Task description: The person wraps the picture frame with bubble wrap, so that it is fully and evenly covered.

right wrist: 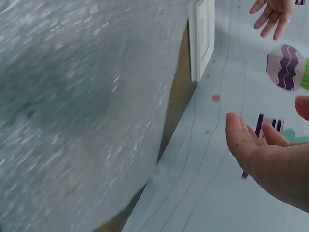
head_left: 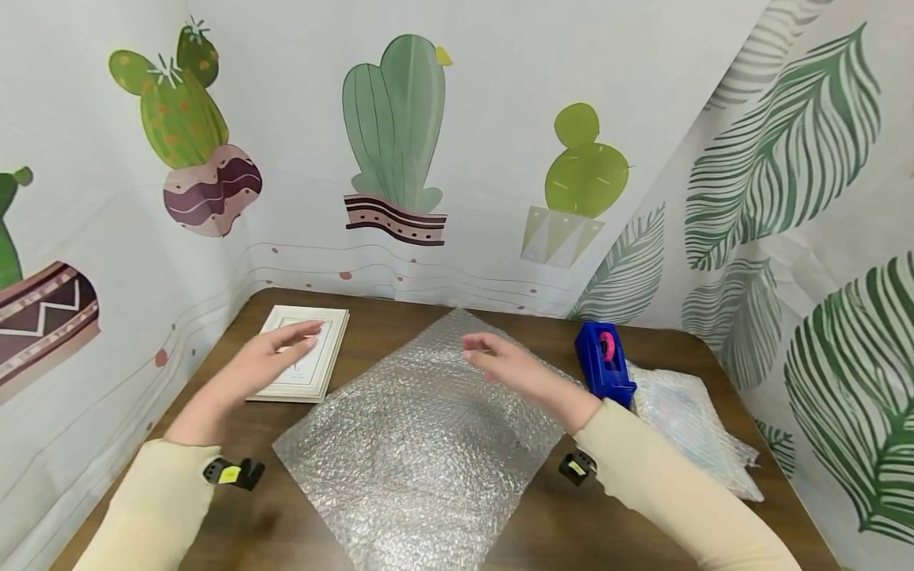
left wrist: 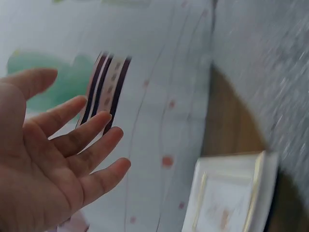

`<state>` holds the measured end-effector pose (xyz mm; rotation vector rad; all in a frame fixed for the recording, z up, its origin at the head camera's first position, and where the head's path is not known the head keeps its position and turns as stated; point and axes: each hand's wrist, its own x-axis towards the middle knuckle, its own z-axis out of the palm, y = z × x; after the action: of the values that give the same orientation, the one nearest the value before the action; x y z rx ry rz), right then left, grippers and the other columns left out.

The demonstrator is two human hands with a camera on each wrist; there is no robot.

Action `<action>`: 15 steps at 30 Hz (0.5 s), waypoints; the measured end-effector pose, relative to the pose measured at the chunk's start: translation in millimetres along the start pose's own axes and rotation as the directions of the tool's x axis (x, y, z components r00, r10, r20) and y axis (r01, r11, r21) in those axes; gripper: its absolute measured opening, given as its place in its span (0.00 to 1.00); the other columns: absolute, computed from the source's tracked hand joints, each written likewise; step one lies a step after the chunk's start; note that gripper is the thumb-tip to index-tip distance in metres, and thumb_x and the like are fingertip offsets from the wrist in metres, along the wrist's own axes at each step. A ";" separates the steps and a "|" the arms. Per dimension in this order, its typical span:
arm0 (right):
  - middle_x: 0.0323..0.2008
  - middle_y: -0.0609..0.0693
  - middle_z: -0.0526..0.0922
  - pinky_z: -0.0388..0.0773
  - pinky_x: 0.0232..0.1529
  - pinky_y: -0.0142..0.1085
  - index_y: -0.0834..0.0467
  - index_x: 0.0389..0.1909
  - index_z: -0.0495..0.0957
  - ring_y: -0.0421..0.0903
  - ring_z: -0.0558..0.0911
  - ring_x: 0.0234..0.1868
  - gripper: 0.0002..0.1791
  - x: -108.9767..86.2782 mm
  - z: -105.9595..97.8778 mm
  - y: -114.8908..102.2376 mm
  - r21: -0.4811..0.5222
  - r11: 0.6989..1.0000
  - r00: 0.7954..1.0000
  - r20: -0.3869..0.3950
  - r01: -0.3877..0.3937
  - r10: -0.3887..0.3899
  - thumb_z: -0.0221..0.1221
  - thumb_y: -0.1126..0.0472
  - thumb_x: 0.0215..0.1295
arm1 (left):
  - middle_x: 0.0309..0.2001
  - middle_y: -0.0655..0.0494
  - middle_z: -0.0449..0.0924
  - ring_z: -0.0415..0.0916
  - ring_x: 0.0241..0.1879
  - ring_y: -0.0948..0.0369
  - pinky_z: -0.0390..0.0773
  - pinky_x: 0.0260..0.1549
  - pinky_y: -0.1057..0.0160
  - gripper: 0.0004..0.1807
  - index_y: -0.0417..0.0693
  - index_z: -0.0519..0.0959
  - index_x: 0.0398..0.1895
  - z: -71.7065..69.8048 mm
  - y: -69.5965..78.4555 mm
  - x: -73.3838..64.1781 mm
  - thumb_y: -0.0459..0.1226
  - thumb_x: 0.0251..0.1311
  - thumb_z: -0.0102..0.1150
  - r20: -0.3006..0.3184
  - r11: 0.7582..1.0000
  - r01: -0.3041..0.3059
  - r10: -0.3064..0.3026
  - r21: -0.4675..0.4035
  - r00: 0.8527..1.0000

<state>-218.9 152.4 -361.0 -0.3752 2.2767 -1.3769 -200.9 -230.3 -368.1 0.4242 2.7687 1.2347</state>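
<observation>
A sheet of bubble wrap (head_left: 414,444) lies flat on the table, turned so one corner points to the back wall. My left hand (head_left: 267,361) is in the air with fingers spread, holding nothing. In the head view it overlaps a white picture frame (head_left: 338,349), which also shows in the left wrist view (left wrist: 227,193). Over the right part of the bubble wrap hovers my right hand (head_left: 517,369), its fingers loosely bent and nothing in them. The right wrist view shows both hands apart from the sheet.
A blue tape dispenser (head_left: 596,369) with a pink core stands at the back right. Beside it lies a stack of clear bubble wrap bags (head_left: 685,420). Behind the brown table (head_left: 385,321) hangs a white cloth (head_left: 493,159) printed with cacti and leaves.
</observation>
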 end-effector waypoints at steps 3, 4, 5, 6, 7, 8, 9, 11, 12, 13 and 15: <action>0.76 0.63 0.65 0.68 0.75 0.57 0.61 0.78 0.58 0.62 0.66 0.76 0.31 15.6 12.3 -10.3 0.080 0.997 1.000 0.020 -0.013 0.012 0.47 0.54 0.81 | 0.74 0.35 0.68 0.66 0.72 0.36 0.73 0.65 0.42 0.31 0.38 0.64 0.76 -17.0 -13.2 -3.6 0.47 0.79 0.46 -0.010 0.999 0.048 -0.048 0.004 0.999; 0.76 0.63 0.64 0.67 0.76 0.57 0.61 0.78 0.57 0.62 0.65 0.77 0.31 21.0 17.3 -12.4 0.107 0.994 1.000 0.029 -0.016 0.013 0.47 0.54 0.81 | 0.74 0.35 0.66 0.64 0.73 0.37 0.73 0.66 0.48 0.32 0.38 0.62 0.77 -21.4 -17.6 -5.1 0.48 0.79 0.45 -0.007 0.998 0.068 -0.068 -0.007 0.998; 0.77 0.63 0.64 0.66 0.76 0.57 0.62 0.78 0.57 0.63 0.65 0.78 0.31 26.3 22.9 -14.4 0.130 0.991 0.999 0.036 -0.022 0.017 0.47 0.54 0.81 | 0.75 0.34 0.65 0.61 0.75 0.36 0.71 0.67 0.48 0.33 0.39 0.61 0.78 -25.1 -22.7 -6.5 0.49 0.79 0.45 -0.008 0.996 0.085 -0.085 -0.011 0.996; 0.77 0.63 0.63 0.66 0.76 0.58 0.62 0.78 0.56 0.62 0.64 0.78 0.31 31.2 28.5 -15.3 0.154 0.988 0.999 0.045 -0.027 0.021 0.47 0.54 0.81 | 0.75 0.34 0.65 0.60 0.75 0.36 0.72 0.66 0.56 0.33 0.39 0.60 0.78 -28.1 -28.3 -7.6 0.49 0.79 0.45 -0.014 0.995 0.095 -0.095 -0.020 0.995; 0.77 0.63 0.63 0.65 0.76 0.58 0.61 0.78 0.57 0.63 0.64 0.78 0.31 36.0 34.3 -16.0 0.179 0.983 0.998 0.052 -0.034 0.025 0.47 0.54 0.81 | 0.76 0.34 0.64 0.60 0.75 0.36 0.71 0.63 0.63 0.34 0.39 0.60 0.79 -30.9 -33.6 -8.7 0.49 0.79 0.45 -0.018 0.994 0.106 -0.107 -0.025 0.994; 0.78 0.63 0.62 0.64 0.77 0.58 0.61 0.78 0.56 0.63 0.63 0.78 0.31 40.8 40.5 -16.4 0.215 0.976 0.998 0.059 -0.043 0.031 0.47 0.54 0.80 | 0.76 0.33 0.63 0.59 0.75 0.35 0.71 0.62 0.64 0.34 0.39 0.58 0.79 -33.6 -38.7 -9.8 0.50 0.79 0.45 -0.022 0.992 0.120 -0.120 -0.032 0.993; 0.78 0.63 0.61 0.63 0.78 0.59 0.61 0.79 0.56 0.63 0.62 0.79 0.32 45.5 46.5 -17.0 0.253 0.966 0.997 0.067 -0.051 0.035 0.47 0.54 0.80 | 0.77 0.33 0.61 0.58 0.75 0.35 0.70 0.63 0.64 0.35 0.39 0.57 0.80 -36.3 -43.9 -10.9 0.51 0.79 0.44 -0.021 0.989 0.139 -0.140 -0.043 0.990; 0.79 0.64 0.59 0.61 0.78 0.59 0.63 0.79 0.55 0.64 0.61 0.79 0.31 56.8 59.7 -15.4 0.361 0.931 0.996 0.078 -0.063 0.037 0.46 0.56 0.81 | 0.78 0.31 0.58 0.55 0.76 0.33 0.70 0.67 0.57 0.37 0.39 0.54 0.81 -41.6 -53.9 -13.1 0.52 0.79 0.43 -0.018 0.982 0.182 -0.183 -0.052 0.983; 0.80 0.65 0.57 0.60 0.79 0.59 0.64 0.79 0.54 0.65 0.59 0.80 0.31 62.2 66.6 -14.3 0.425 0.902 0.995 0.091 -0.071 0.036 0.45 0.57 0.81 | 0.78 0.30 0.55 0.54 0.76 0.32 0.69 0.70 0.49 0.38 0.37 0.53 0.81 -44.1 -58.9 -14.3 0.53 0.79 0.42 -0.013 0.978 0.201 -0.202 -0.064 0.979; 0.80 0.65 0.55 0.58 0.80 0.59 0.65 0.79 0.53 0.65 0.58 0.80 0.31 67.4 73.9 -13.1 0.486 0.870 0.994 0.100 -0.079 0.034 0.44 0.58 0.81 | 0.78 0.29 0.53 0.53 0.76 0.30 0.67 0.71 0.40 0.39 0.36 0.51 0.81 -46.2 -64.1 -15.5 0.53 0.79 0.41 -0.006 0.972 0.222 -0.223 -0.072 0.975; 0.81 0.67 0.51 0.57 0.81 0.58 0.68 0.79 0.50 0.65 0.55 0.81 0.31 76.5 88.6 -10.6 0.585 0.806 0.992 0.120 -0.097 0.032 0.42 0.59 0.82 | 0.78 0.26 0.50 0.50 0.76 0.27 0.61 0.70 0.30 0.40 0.33 0.49 0.80 -49.5 -75.3 -17.5 0.53 0.80 0.38 0.015 0.961 0.260 -0.260 -0.097 0.966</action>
<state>-239.9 45.4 -405.1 -0.1512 1.6359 -1.8823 -209.7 -318.7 -391.1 0.0500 2.6396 1.2941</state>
